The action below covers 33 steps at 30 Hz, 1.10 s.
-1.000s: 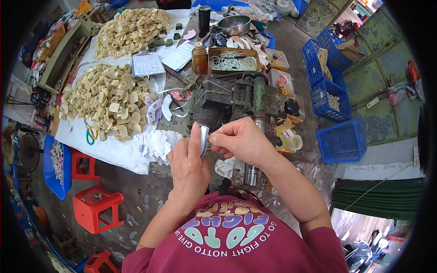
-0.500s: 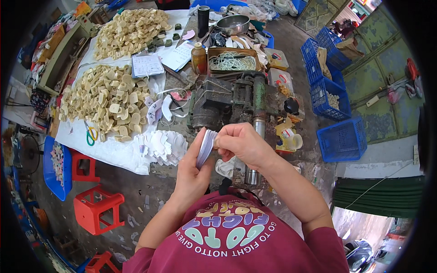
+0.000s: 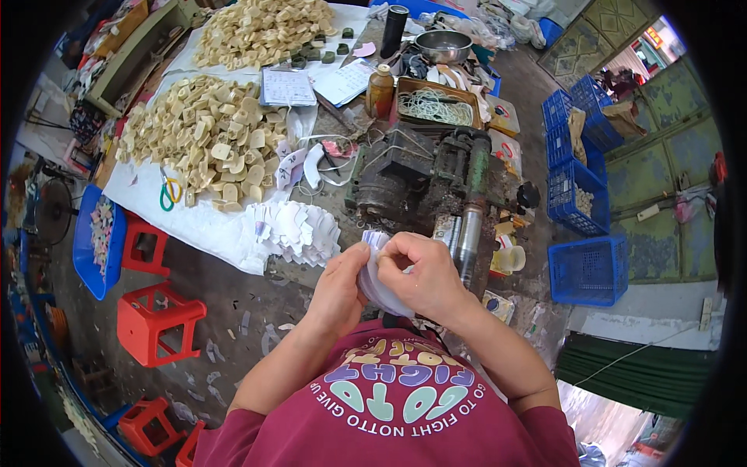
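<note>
A stack of thin white curved pieces (image 3: 377, 289), maybe paper or fabric, stands close in front of my chest. My left hand (image 3: 339, 286) is closed on its left side, thumb along the edge. My right hand (image 3: 425, 274) is bent in a pinch against the right side of the stack; whatever lies between those fingertips is hidden. Just beyond both hands sits a dark, greasy machine (image 3: 401, 167) with a shiny metal cylinder (image 3: 469, 237). Left of the hands, a fanned pile of similar white pieces (image 3: 294, 232) rests on the table's front edge.
Two heaps of beige molded pieces (image 3: 210, 144) cover the white sheet (image 3: 144, 191), with scissors (image 3: 170, 191) nearby. A brown bottle (image 3: 380, 92) and a tray of cord (image 3: 440, 105) stand behind the machine. Red stools (image 3: 159, 323) are at left, blue crates (image 3: 588, 271) at right.
My hands have brought the stack lower and nearer my chest, and it is turned to a different angle. The whole view has shifted, so the table appears farther right and higher.
</note>
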{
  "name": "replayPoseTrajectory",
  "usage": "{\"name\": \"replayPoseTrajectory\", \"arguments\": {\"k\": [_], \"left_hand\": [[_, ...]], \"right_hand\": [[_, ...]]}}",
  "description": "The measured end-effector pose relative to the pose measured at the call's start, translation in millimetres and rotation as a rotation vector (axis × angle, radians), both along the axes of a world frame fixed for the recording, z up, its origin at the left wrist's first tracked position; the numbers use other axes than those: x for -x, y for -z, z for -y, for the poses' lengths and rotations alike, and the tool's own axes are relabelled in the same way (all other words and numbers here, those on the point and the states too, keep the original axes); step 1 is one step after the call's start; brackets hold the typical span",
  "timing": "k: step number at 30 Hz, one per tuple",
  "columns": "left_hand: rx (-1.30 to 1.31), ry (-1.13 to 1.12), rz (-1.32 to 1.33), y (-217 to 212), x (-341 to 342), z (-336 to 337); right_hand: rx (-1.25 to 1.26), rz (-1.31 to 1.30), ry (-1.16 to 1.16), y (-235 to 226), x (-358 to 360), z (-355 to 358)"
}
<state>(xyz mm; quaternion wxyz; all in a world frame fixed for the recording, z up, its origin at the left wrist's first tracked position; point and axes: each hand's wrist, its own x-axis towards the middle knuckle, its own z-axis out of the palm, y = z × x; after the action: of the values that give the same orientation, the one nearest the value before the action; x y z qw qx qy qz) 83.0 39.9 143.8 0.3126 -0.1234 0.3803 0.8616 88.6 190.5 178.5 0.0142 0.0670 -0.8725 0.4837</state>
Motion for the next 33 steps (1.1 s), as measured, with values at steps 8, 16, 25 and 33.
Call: {"name": "replayPoseTrajectory", "arguments": {"k": [8,16,25,33], "left_hand": [[-0.072,-0.007,0.056,4,4,7],[-0.072,-0.026,0.044,-1,11,4],[0.038,-0.043,-0.174,-18,46,5],[-0.119,0.344,-0.107,-49,21,-51]], "right_hand": [[0.08,-0.036,-0.057,6,-3,2],[0.223,-0.359,-0.126,5,-11,5],[0.207,0.006,0.101,-34,-58,-34],[-0.202,-0.556,0.326,-20,-45,-34]]}}
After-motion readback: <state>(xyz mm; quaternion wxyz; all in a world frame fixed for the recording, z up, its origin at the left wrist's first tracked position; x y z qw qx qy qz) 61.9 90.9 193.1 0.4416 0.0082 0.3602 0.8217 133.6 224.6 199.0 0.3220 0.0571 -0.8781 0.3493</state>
